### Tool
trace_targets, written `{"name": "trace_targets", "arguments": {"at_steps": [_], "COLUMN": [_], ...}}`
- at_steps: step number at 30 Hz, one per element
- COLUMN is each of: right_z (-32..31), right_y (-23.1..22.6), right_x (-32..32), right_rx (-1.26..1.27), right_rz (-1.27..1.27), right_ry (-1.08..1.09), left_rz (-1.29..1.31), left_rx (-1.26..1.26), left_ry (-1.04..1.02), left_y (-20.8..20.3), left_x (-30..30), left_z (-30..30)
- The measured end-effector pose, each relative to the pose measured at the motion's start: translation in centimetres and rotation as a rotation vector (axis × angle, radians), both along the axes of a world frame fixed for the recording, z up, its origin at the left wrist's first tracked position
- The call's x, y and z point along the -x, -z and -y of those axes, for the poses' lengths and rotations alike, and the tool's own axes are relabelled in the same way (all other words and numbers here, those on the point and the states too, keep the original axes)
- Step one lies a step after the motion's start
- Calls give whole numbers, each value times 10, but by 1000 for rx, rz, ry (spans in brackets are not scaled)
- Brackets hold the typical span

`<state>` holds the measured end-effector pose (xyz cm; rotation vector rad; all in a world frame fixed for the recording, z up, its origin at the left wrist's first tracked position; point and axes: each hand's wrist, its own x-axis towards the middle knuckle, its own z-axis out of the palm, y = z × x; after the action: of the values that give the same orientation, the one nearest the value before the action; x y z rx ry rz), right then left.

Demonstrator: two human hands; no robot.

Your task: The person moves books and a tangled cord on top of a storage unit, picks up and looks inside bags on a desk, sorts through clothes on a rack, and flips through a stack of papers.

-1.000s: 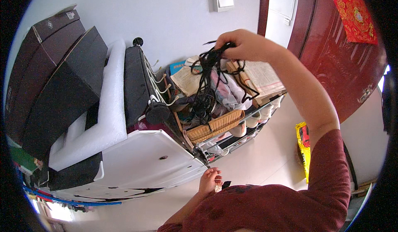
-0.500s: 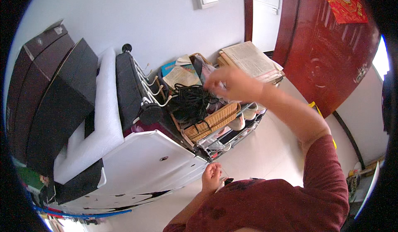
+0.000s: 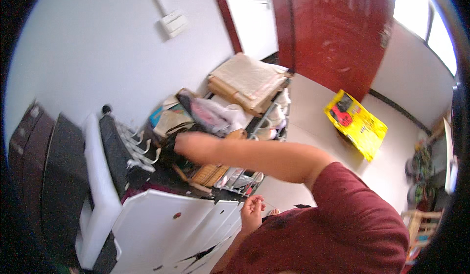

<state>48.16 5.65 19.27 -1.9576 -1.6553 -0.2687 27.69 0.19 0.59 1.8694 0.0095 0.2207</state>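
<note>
- Above the wicker basket (image 3: 209, 176), right hand (image 3: 192, 146) is back at the black cords (image 3: 170, 140): handling apparently resumes.
- Its fingers: too blurred to tell.
- Left hand (image 3: 252, 213): fingers half-curled, seemingly empty.

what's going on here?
A person's right hand, blurred, is at a tangle of black cords by a wicker basket on a rack; whether it grips them can't be told. The left hand is near the body, fingers curled, with nothing visible in it. A stack of papers sits farther along the rack, and a yellow bag lies on the floor near the red door.
</note>
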Motion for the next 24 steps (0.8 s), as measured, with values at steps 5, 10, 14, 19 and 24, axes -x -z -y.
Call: {"name": "trace_targets", "arguments": {"at_steps": [5, 10, 14, 19, 24], "right_z": [-12, 47, 158, 305, 402], "right_y": [16, 3, -26, -72, -76], "right_x": [28, 54, 98, 152, 206], "right_rx": [512, -155, -446, -647, -967], "right_rz": [-445, -219, -784, -1383, -1284], "right_ry": [105, 19, -485, -1061, -1105], "left_rz": [-50, -270, -416, -576, -670], "left_rx": [111, 185, 296, 367, 374], "left_ry": [-18, 168, 239, 370, 571], "left_y": [-8, -9, 10, 39, 74], "left_x": [-3, -13, -21, -46, -76], "left_z": [-13, 3, 18, 69, 148]}}
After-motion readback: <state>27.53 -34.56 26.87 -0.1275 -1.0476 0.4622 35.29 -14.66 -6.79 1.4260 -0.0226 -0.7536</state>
